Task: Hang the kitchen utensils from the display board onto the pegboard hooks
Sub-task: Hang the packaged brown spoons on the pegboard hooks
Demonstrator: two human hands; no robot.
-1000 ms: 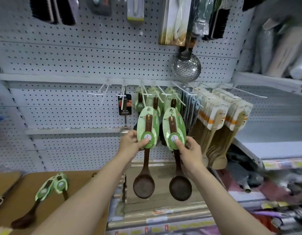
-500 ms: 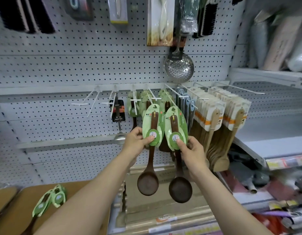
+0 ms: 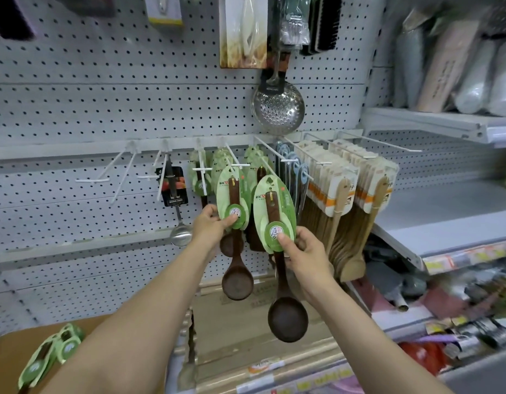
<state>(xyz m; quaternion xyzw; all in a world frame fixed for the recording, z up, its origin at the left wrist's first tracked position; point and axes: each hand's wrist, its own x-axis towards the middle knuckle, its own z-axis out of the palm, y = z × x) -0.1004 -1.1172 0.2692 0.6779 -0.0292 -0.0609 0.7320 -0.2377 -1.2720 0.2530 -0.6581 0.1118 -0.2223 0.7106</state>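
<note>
at centre frame, the left hand pinches the green card of a dark wooden spoon, its top up by a white peg hook. just right and lower, the right hand pinches the card of a second wooden spoon, held off the pegboard. more green-carded spoons lie on a brown board at lower left. a steel skimmer hangs above.
</note>
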